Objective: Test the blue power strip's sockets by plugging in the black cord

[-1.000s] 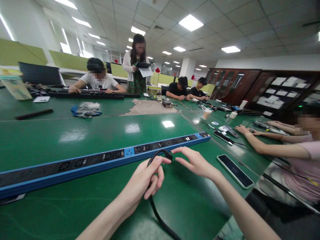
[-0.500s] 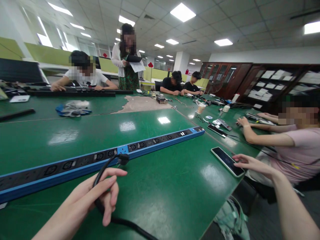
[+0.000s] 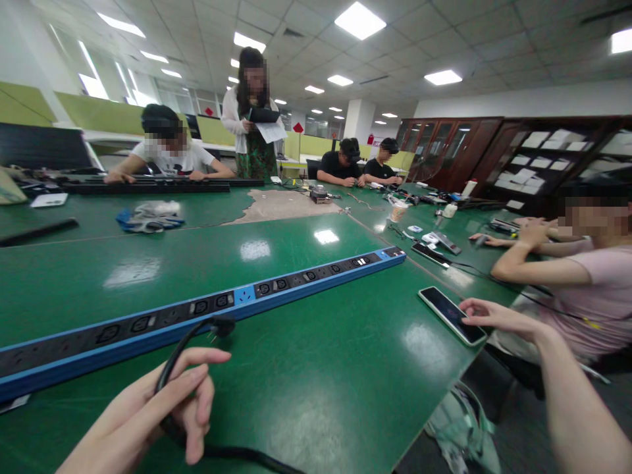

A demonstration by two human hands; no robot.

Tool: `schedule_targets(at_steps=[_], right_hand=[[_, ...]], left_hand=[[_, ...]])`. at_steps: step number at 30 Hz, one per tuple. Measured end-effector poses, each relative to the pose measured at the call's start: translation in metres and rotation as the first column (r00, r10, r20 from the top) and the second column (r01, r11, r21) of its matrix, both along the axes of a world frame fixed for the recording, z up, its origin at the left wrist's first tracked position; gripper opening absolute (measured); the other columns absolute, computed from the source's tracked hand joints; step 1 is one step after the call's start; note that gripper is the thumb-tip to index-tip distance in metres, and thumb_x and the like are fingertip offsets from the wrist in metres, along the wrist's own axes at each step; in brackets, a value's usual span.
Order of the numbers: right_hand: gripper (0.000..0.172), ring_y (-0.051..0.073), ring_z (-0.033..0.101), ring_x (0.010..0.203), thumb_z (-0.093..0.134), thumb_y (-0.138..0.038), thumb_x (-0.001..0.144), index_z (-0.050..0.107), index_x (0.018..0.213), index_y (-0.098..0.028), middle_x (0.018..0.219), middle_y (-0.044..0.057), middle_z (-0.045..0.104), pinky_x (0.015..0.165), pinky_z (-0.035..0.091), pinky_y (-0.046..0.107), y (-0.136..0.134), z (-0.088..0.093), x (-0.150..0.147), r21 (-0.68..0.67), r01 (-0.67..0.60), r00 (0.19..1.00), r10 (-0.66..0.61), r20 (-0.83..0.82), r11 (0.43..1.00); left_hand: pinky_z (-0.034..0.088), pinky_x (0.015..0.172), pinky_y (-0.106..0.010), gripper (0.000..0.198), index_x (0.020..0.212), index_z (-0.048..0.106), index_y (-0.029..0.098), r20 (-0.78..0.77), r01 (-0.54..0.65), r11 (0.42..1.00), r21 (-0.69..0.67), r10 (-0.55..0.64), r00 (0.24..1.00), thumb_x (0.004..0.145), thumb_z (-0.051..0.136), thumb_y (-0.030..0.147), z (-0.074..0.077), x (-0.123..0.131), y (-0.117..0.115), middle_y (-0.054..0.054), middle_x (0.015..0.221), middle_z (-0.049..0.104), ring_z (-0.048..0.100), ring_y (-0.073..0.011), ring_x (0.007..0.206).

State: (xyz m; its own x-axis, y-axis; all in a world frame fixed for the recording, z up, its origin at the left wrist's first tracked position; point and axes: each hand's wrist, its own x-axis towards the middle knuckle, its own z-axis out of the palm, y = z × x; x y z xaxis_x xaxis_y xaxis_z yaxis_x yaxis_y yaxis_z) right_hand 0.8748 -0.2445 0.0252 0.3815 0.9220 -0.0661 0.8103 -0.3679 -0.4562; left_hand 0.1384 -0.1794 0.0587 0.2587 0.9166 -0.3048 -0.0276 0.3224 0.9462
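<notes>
My left hand (image 3: 162, 401) is closed around a black power cable (image 3: 170, 359) at the lower left. The cable arcs up to its plug (image 3: 220, 326), which hangs just in front of a long blue power strip (image 3: 257, 293) lying across the green table (image 3: 316, 388). My right hand (image 3: 486, 315) reaches to the right, fingers spread, with its fingertips on the near end of a black smartphone (image 3: 450, 314) at the table's edge.
A person in a pink top sits at the right with arms on the table beside phones and cables. Other people sit at the far side and one stands holding papers. Gloves (image 3: 148, 217), a cup (image 3: 396, 212) and black strips (image 3: 148, 187) lie farther back. A bag (image 3: 461, 431) lies below the edge.
My right hand has left the plug and moved right onto the smartphone. My left hand has drawn the cable and plug leftward and lower along the strip.
</notes>
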Motion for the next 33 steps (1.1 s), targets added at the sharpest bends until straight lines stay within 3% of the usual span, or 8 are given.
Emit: schedule_targets(at_steps=[3,11,15,19,23,27,30,33], right_hand=[[0.052,0.030,0.071,0.085,0.079,-0.059,0.070,0.073,0.109,-0.027,0.090,0.009,0.072,0.074,0.056,0.038,0.002,-0.001,0.012,-0.152,-0.167,0.962,0.127,-0.242,0.974],[0.054,0.032,0.073,0.093,0.080,-0.058,0.071,0.072,0.115,-0.027,0.097,0.010,0.075,0.076,0.055,0.037,0.007,-0.001,0.026,-0.232,-0.127,0.973,0.076,-0.220,0.964],[0.040,0.035,0.073,0.094,0.069,-0.055,0.084,0.074,0.107,-0.022,0.104,0.018,0.077,0.075,0.056,0.041,0.007,0.001,0.022,-0.072,0.100,0.951,-0.117,-0.285,0.992],[0.038,0.035,0.072,0.090,0.064,-0.051,0.089,0.070,0.109,-0.018,0.105,0.020,0.078,0.078,0.056,0.042,0.024,0.014,-0.004,0.201,0.306,0.945,-0.271,-0.184,0.930],[0.042,0.030,0.070,0.093,0.067,-0.054,0.091,0.070,0.116,-0.020,0.114,0.016,0.077,0.077,0.056,0.037,0.049,0.047,-0.073,0.350,0.125,0.992,-0.116,-0.047,0.928],[0.037,0.028,0.070,0.100,0.063,-0.056,0.097,0.071,0.115,-0.024,0.111,0.011,0.076,0.084,0.058,0.039,0.070,0.084,-0.194,0.475,-0.164,0.984,0.177,0.018,0.865],[0.034,0.026,0.070,0.105,0.058,-0.051,0.103,0.070,0.120,-0.024,0.114,0.010,0.075,0.088,0.058,0.039,0.082,0.097,-0.307,0.444,-0.387,0.875,0.474,-0.100,0.808],[0.038,0.020,0.070,0.106,0.053,-0.046,0.108,0.063,0.136,-0.022,0.118,0.009,0.074,0.089,0.057,0.034,0.094,0.094,-0.414,0.419,-0.598,0.622,0.725,-0.295,0.683]], left_hand=[[0.050,0.047,-0.031,0.056,0.120,0.072,0.022,-0.007,-0.016,1.000,0.012,0.016,1.000,0.082,0.078,0.062,0.000,0.000,-0.002,0.001,0.062,0.064,0.062,-0.0203,0.043],[0.054,0.053,-0.033,0.057,0.123,0.072,0.021,-0.041,-0.034,0.999,0.031,0.036,0.999,0.083,0.077,0.062,-0.004,-0.003,-0.002,0.001,0.064,0.064,0.062,-0.0200,0.046],[0.054,0.055,-0.033,0.059,0.125,0.070,0.022,-0.078,-0.048,0.995,0.082,0.055,0.995,0.083,0.076,0.064,-0.003,-0.004,-0.005,0.001,0.065,0.064,0.064,-0.0207,0.050],[0.058,0.059,-0.035,0.060,0.125,0.069,0.024,-0.143,-0.055,0.987,0.149,0.077,0.987,0.083,0.074,0.066,0.003,-0.002,-0.009,0.001,0.066,0.065,0.066,-0.0217,0.053],[0.059,0.062,-0.035,0.057,0.121,0.071,0.024,-0.165,-0.050,0.979,0.199,0.083,0.983,0.085,0.071,0.068,0.008,0.001,-0.014,0.001,0.066,0.065,0.066,-0.0220,0.055],[0.060,0.067,-0.035,0.056,0.124,0.069,0.025,-0.183,-0.083,0.961,0.263,0.134,0.974,0.087,0.069,0.068,0.006,0.004,-0.019,0.000,0.071,0.069,0.068,-0.0221,0.059],[0.061,0.073,-0.034,0.052,0.126,0.064,0.025,-0.202,-0.097,0.933,0.346,0.175,0.963,0.094,0.062,0.065,0.001,0.002,-0.019,-0.001,0.080,0.072,0.071,-0.0220,0.066],[0.061,0.073,-0.033,0.046,0.123,0.062,0.024,-0.253,-0.006,0.888,0.459,0.138,0.958,0.097,0.060,0.062,-0.004,-0.002,-0.017,-0.003,0.086,0.074,0.073,-0.0222,0.071]])
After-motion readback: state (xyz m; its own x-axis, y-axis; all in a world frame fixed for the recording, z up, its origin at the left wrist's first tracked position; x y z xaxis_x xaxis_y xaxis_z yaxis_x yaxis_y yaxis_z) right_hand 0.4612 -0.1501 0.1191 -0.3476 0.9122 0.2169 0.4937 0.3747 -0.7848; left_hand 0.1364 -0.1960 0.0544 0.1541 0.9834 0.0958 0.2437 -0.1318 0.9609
